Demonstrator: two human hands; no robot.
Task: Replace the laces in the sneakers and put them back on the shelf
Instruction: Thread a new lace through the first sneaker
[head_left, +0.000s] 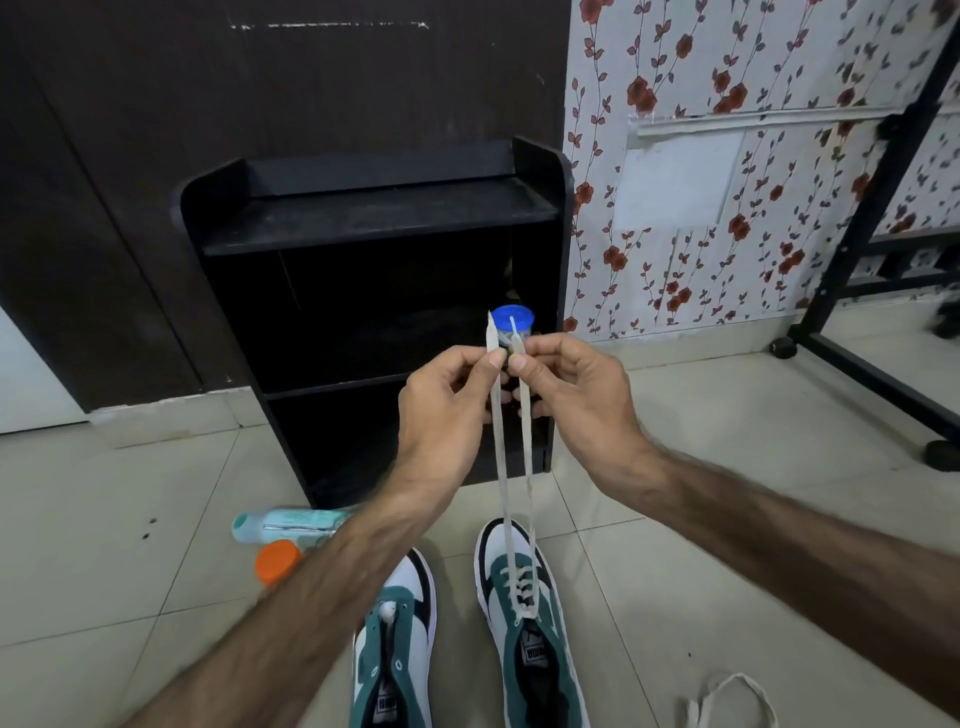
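Holding: left hand (449, 402) pinches one lace end between thumb and forefinger; right hand (569, 397) pinches the other end the same way; remaining fingers curled loosely.
Lace in hand: lace (501, 457), off-white, flat; both ends raised side by side, tips just above the fingers; two strands run taut down to the shoe.
Right sneaker: right sneaker (524, 613), green, white and black, on the floor (727, 467) under the hands; lace crossed through several eyelet rows; upper rows near the tongue look unthreaded, hard to be sure.
Left sneaker: left sneaker (395, 644), on the floor just beside the other; eyelets look bare, no lace crossings seen; small pale thing at its toe end, cannot tell what.
Spare lace: loose lace (727, 696), pale, lies looped on the floor at bottom right, apart from both shoes.
Done: judged partway; right sneaker partly laced.
Left: finish the right sneaker, lace the left one, put the pair on the shelf.
Shelf: shelf (374, 291), black, open-fronted, stands ahead against the wall; no shoes on it; blue-capped jar (514, 322) sits on the middle board behind the lace tips.
Pointing: both sneakers toes away from the person, toward the shelf; heels toward the camera.
Long axis: each shoe runs near to far, roughly parallel; held lace strands near vertical.
Nearby: pale tube (291, 525) and orange cap (278, 561) on the floor left of the shoes.
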